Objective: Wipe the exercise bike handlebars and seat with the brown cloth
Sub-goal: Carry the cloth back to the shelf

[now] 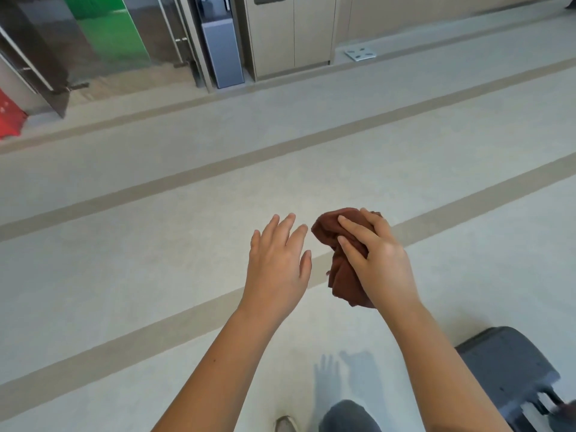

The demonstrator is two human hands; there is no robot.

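Observation:
My right hand (pixel 378 260) grips a crumpled brown cloth (pixel 338 244) in mid-air over the pale floor, fingers pressed over its top while its lower end hangs down. Just left of it my left hand (pixel 279 263) is held out flat, palm down, fingers spread, holding nothing and a small gap away from the cloth. No exercise bike, handlebars or seat can be made out in this view. A dark grey moulded part (pixel 505 366) sits at the lower right corner; what it belongs to is unclear.
Light floor with tan stripes (pixel 218 163) stretches ahead. At the back stand beige cabinet doors (pixel 290 32), a grey dispenser unit (pixel 223 51), glass doors with a green panel (pixel 109 29) and a scale (pixel 360 53) on the floor. A red object (pixel 9 115) lies far left. My knee (pixel 349 416) and shoe (pixel 286 424) show below.

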